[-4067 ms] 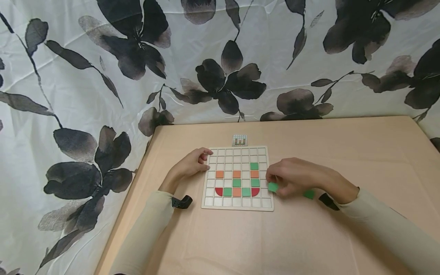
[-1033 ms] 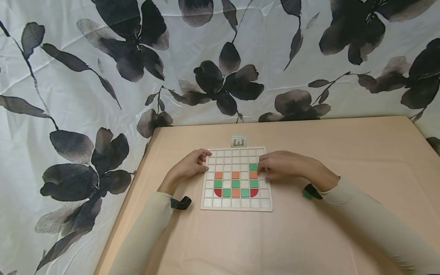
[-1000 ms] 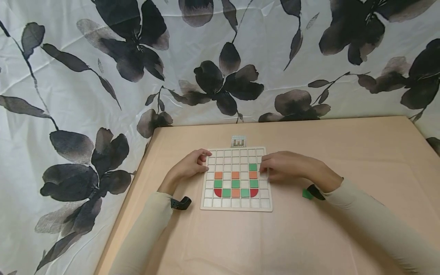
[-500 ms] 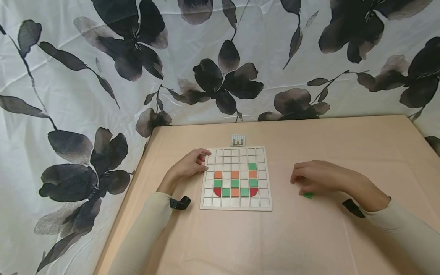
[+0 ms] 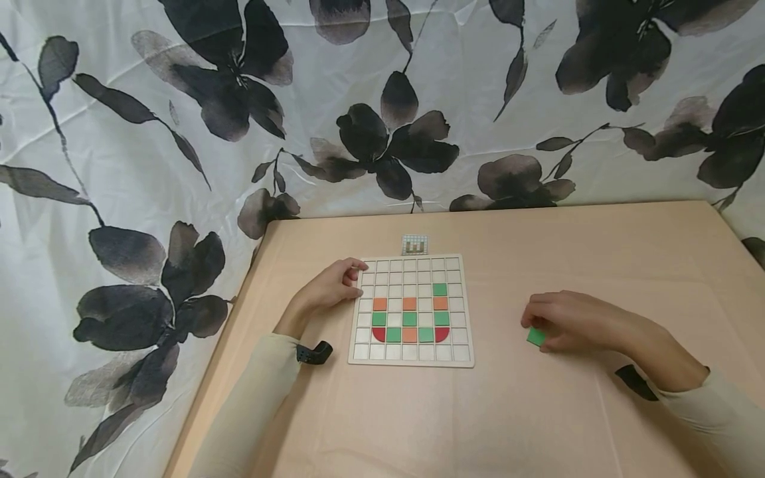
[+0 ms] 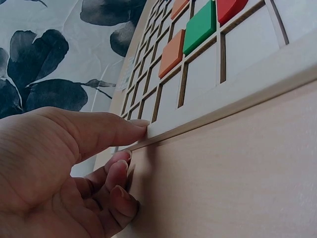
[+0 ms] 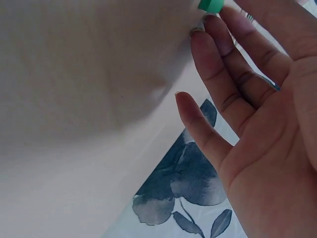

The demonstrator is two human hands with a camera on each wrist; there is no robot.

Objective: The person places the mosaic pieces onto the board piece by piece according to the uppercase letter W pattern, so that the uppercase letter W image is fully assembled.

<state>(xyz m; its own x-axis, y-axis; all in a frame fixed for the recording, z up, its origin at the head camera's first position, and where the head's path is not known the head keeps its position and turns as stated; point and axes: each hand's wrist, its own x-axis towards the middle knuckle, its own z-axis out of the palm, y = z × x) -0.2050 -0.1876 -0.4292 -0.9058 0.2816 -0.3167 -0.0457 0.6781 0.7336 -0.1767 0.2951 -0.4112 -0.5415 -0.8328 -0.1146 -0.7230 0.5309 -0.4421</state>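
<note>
A white grid board lies on the table, with green, orange and red tiles set in its cells. At its left edge rests my left hand; the thumb lies on the rim in the left wrist view, and the other visible fingers are loosely bent beside the board, holding nothing. To the right of the board, my right hand pinches a square green tile between thumb and fingers, low over the table. The right wrist view catches only part of that green tile at its upper edge.
A small card with a printed grid pattern lies just beyond the board's far edge. The wooden table ends at the back and left against a floral cloth. Each wrist bears a black device.
A green tile has been set in the board's left coloured column since the earliest frame. My right hand has left the board, moved right and taken another green tile. My left hand stays put.
</note>
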